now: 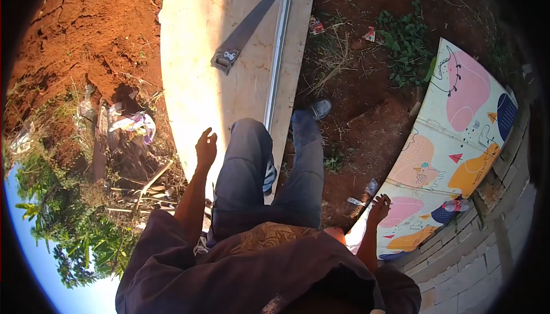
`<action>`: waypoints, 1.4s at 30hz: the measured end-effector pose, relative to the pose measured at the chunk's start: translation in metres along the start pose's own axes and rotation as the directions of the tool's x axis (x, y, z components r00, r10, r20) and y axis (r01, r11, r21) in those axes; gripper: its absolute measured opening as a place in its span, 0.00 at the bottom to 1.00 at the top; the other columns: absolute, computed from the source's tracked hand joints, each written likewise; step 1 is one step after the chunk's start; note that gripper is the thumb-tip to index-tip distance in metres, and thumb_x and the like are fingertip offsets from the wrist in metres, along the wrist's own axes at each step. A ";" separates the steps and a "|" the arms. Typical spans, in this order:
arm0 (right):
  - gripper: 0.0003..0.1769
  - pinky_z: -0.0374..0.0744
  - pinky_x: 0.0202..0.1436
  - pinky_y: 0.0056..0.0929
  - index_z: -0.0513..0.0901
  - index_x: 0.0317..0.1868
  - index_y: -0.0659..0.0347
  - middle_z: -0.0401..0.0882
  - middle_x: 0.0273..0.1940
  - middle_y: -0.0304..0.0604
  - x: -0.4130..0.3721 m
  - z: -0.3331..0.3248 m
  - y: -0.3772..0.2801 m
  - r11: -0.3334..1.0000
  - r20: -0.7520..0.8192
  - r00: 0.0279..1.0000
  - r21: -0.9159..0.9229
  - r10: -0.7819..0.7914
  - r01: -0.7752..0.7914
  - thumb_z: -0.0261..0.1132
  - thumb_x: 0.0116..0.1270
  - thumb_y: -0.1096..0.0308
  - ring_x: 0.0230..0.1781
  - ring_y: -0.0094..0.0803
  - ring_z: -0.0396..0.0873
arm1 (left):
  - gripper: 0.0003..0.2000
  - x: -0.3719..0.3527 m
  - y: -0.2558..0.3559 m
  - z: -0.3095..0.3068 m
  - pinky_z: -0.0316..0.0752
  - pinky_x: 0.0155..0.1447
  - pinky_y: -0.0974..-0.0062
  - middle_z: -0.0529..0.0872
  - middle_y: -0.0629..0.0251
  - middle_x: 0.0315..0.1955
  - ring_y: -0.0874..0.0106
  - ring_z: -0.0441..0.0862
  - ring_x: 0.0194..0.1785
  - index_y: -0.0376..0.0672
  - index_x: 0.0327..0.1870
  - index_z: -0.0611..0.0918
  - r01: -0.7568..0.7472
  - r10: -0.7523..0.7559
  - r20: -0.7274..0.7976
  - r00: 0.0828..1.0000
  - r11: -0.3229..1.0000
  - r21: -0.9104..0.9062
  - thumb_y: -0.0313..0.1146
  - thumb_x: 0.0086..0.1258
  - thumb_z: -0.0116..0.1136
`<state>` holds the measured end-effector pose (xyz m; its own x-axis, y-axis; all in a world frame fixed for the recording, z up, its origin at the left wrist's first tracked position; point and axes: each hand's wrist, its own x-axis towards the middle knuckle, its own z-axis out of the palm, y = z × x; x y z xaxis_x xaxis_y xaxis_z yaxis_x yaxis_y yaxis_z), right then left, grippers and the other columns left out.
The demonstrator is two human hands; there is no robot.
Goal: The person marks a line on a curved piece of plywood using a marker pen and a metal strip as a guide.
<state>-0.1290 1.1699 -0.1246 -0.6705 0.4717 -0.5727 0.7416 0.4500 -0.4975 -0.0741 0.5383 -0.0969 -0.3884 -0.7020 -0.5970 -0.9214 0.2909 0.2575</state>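
My left hand [206,145] hangs over the sunlit left side of a plywood sheet [192,79], loosely bent with its fingers apart and nothing in it. Off to the right, my right hand [380,205] hangs in front of a panel with printed dinosaur shapes [417,168]. Its fingers are half bent and apart, and I see no object in them. Farther up the plywood lies a handsaw [248,29], handle toward me. A long metal straightedge [278,50] runs lengthwise along the sheet's right part. Neither hand touches the saw or the straightedge.
My legs [250,165] straddle the plywood's right edge, one shoe [321,109] on red soil. Dry sticks and litter [137,126] lie left of the sheet. Green weeds [404,42] grow to the right. A block wall [481,262] stands behind the printed panel.
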 end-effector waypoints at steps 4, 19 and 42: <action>0.14 0.73 0.26 0.23 0.75 0.52 0.63 0.84 0.34 0.46 -0.047 -0.018 0.003 0.979 0.044 0.978 -0.038 0.204 -0.202 0.53 0.73 0.64 0.28 0.30 0.83 | 0.21 -0.044 0.071 0.017 0.76 0.56 0.65 0.84 0.44 0.48 0.56 0.83 0.53 0.40 0.63 0.75 -0.090 0.127 0.151 0.980 0.969 -0.231 0.40 0.73 0.52; 0.17 0.76 0.39 0.29 0.71 0.57 0.61 0.81 0.46 0.48 -0.018 -0.040 -0.150 0.892 0.201 0.878 -0.045 -0.434 0.451 0.51 0.77 0.58 0.37 0.31 0.80 | 0.23 -0.337 -0.286 0.155 0.75 0.38 0.75 0.86 0.60 0.41 0.72 0.83 0.40 0.38 0.64 0.74 0.484 -0.589 0.248 0.770 0.284 -0.827 0.41 0.71 0.53; 0.17 0.82 0.41 0.29 0.74 0.55 0.64 0.82 0.43 0.47 -0.132 0.097 -0.154 0.737 0.635 0.677 -0.240 -0.374 0.632 0.53 0.75 0.61 0.39 0.33 0.81 | 0.26 -0.537 -0.245 0.227 0.70 0.64 0.64 0.81 0.47 0.55 0.57 0.79 0.59 0.35 0.60 0.77 0.516 -0.658 0.309 0.687 0.142 -0.845 0.45 0.67 0.55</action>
<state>-0.1523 0.9647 -0.0362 -0.7161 -0.3302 -0.6149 0.1173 0.8115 -0.5724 0.3591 0.9918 -0.0117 0.3372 -0.4728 -0.8141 -0.3248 -0.8701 0.3708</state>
